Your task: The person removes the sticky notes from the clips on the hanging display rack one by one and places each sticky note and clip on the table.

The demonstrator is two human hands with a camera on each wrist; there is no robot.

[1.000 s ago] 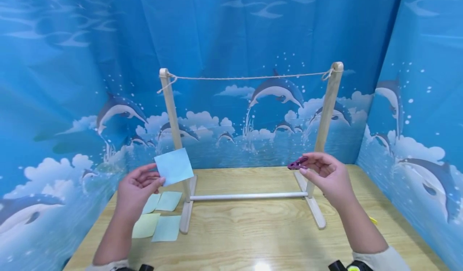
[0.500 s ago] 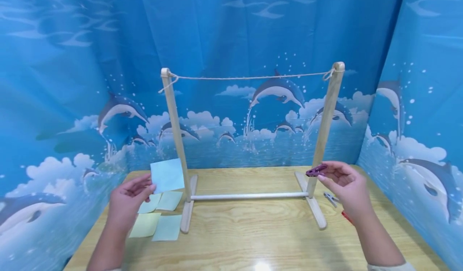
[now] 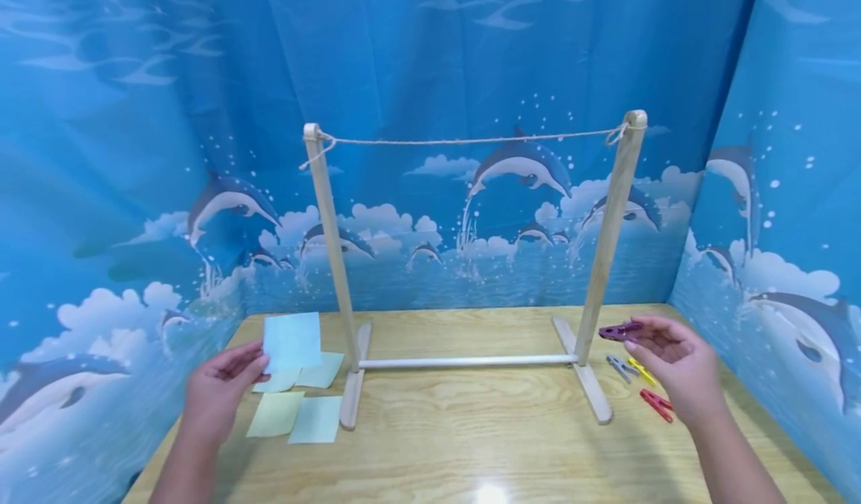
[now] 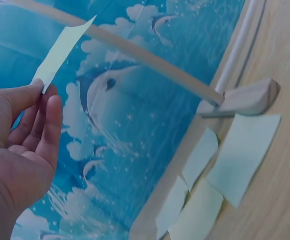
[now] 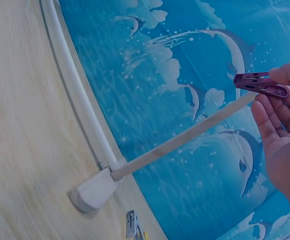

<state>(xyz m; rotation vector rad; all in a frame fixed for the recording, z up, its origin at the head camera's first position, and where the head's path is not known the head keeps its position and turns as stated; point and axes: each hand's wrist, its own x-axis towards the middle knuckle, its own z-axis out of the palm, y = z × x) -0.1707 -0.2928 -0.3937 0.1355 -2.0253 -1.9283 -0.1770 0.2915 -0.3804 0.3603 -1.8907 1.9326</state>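
Note:
A pale blue square paper note (image 3: 293,339) is pinched between thumb and fingers of my left hand (image 3: 218,388), held above the table on the left. In the left wrist view the note (image 4: 62,52) appears nearly edge-on, gripped by one corner area. On the right, my right hand (image 3: 682,369) pinches a dark purple clothespin (image 3: 620,331) near one end. The right wrist view shows the clothespin (image 5: 259,84) with its tip pointing left, away from the fingers. Between the hands stands a wooden frame (image 3: 608,242) with a string (image 3: 430,142) tied across its top.
Below the left hand lie several paper notes, a yellowish note (image 3: 276,414) and a pale green note (image 3: 315,419) among them. Near the right hand lie a grey clothespin (image 3: 622,368), a yellow clothespin (image 3: 642,371) and a red clothespin (image 3: 657,404). A white rod (image 3: 467,362) joins the frame's feet.
Both hands have moved apart and lower: the left one leftward with the blue note, the right one rightward with the purple clothespin. The clothespins on the table have come into view.

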